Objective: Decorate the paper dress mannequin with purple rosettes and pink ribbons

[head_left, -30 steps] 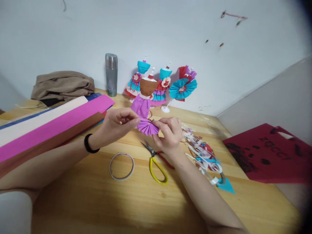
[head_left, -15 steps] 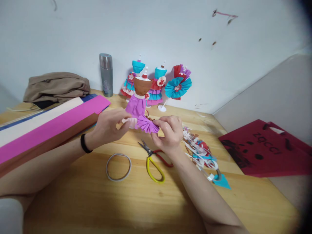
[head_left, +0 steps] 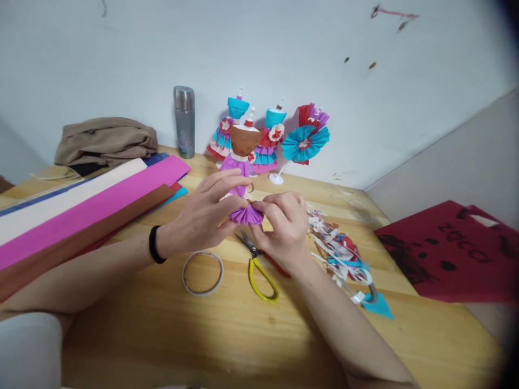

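A purple pleated paper fan (head_left: 247,215) is held between my two hands above the table. My right hand (head_left: 284,222) pinches its right side between thumb and bent fingers. Over its left side lies my left hand (head_left: 208,208), thumb and fingers closing on the pleats and hiding part of them. Just behind stands a small dress form (head_left: 245,141) with a brown top and purple skirt, its lower part covered by my left hand. Below my hands lie yellow-and-red-handled scissors (head_left: 259,270), blades slightly apart, and a roll of narrow white tape (head_left: 203,273).
Long folded paper sheets (head_left: 133,197) lie at left, near a brown cloth (head_left: 105,141) and a grey flask (head_left: 184,123). Several other paper-dressed forms, one with a blue rosette (head_left: 306,143), stand by the wall. Paper scraps (head_left: 340,251) and a red bag (head_left: 450,251) are at right.
My left hand has moved right, from the pale strip at the fan's left onto the pleats beside my right hand. The fan appears more gathered. The whole view has shifted slightly.
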A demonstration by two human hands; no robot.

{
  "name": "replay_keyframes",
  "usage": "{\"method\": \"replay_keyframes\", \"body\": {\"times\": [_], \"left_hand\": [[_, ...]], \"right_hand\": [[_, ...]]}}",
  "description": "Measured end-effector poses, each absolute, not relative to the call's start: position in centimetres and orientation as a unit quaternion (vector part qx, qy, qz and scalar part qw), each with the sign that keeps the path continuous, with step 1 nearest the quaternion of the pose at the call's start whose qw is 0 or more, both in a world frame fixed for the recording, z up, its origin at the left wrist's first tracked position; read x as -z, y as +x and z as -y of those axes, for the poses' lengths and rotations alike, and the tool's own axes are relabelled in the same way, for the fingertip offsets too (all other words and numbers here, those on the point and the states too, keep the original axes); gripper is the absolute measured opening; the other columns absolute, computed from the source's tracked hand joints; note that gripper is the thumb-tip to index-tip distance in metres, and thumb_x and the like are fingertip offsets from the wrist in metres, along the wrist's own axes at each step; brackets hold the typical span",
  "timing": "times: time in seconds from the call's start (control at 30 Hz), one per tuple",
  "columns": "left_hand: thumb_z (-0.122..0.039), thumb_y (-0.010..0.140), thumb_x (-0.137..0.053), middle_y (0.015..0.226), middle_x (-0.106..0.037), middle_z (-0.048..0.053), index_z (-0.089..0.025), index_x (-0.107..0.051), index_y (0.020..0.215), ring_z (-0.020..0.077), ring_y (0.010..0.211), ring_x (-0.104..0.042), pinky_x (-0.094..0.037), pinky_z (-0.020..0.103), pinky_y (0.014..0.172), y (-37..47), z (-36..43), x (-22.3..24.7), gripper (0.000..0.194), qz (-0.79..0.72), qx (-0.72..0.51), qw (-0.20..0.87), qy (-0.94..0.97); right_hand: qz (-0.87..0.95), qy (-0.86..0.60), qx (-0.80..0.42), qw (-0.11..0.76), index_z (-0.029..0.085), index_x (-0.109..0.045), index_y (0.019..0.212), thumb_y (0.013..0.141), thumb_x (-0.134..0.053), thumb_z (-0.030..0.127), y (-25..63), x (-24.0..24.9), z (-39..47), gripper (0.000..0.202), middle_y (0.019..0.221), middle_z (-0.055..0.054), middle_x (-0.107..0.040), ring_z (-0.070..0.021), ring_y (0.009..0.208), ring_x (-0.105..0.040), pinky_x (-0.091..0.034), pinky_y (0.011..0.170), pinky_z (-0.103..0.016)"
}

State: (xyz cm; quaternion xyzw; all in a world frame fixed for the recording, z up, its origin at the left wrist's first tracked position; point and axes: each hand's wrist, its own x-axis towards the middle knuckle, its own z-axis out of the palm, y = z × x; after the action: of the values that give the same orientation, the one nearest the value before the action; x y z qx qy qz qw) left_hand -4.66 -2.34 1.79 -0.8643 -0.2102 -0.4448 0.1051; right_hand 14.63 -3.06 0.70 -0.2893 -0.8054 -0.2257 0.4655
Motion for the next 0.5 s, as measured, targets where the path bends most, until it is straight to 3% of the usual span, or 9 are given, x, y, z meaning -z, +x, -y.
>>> {"method": "replay_keyframes", "body": {"times": [0.23,0.5], "left_hand": [[-0.011,0.088,-0.056,0.113,-0.064,0.013,-0.018,-0.054,0.098,0.0229,0.113,-0.059,-0.051,0.043,0.096,-5.05,1.91,-2.13,0.012,0.193,0.439,0.065,-0.875],[-0.011,0.088,-0.056,0.098,-0.068,0.009,-0.019,-0.055,0.095,0.0203,0.104,-0.063,-0.052,0.041,0.092,-5.3,1.45,-2.29,0.01,0.154,0.446,-0.014,-0.881]], "right_hand": [[0.812,-0.305,0.203,0.454,0.021,-0.058,0.085,0.084,-0.058,0.018,14.41,-0.47,3.28,0.004,0.079,-0.003,-0.063,-0.019,0.077,-0.06,-0.039,0.071,-0.035],[0.813,-0.314,0.211,0.443,0.022,-0.058,0.086,0.085,-0.056,0.016,14.25,-0.79,3.73,0.006,0.078,-0.003,-0.063,-0.0188,0.075,-0.06,-0.037,0.071,-0.037]]}}
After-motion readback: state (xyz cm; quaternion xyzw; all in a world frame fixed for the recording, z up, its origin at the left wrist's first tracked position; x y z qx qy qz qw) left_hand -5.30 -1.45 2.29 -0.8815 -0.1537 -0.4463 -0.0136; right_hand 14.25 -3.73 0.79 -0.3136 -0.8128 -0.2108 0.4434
